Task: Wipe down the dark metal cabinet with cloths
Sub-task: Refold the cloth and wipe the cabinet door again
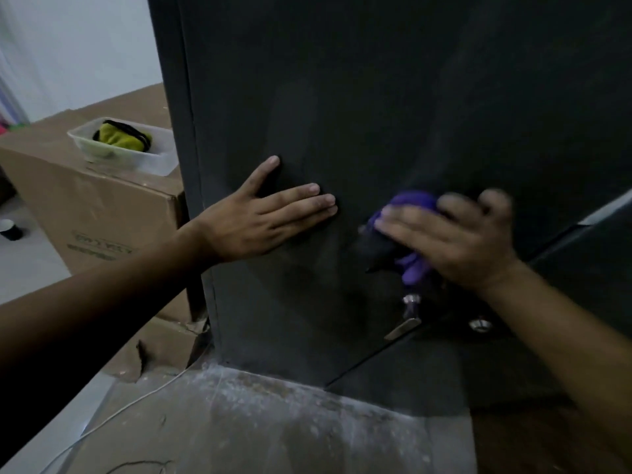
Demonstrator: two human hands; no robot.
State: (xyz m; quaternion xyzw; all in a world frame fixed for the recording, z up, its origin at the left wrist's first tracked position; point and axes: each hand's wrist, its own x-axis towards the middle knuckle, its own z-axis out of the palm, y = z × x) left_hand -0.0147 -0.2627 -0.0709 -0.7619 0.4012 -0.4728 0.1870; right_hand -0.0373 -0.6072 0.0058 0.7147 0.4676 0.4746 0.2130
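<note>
The dark metal cabinet (376, 97) fills most of the view, its door face toward me. My left hand (263, 213) lies flat on the door, fingers spread, holding nothing. To its right, my right hand (455, 237) presses a purple cloth (413, 203) against the door, blurred by motion. Just below the cloth are a metal handle (403, 328) and a round lock (480, 325). A yellow-green cloth with black trim (119, 136) sits in a clear plastic tub (102, 152) at the left.
The tub rests on a large cardboard box (102, 206) touching the cabinet's left side. A dusty grey floor or sheet (273, 422) lies at the cabinet's base, with torn cardboard (154, 354) and a thin white cable (113, 419) to the left. A pale wall (78, 46) is behind.
</note>
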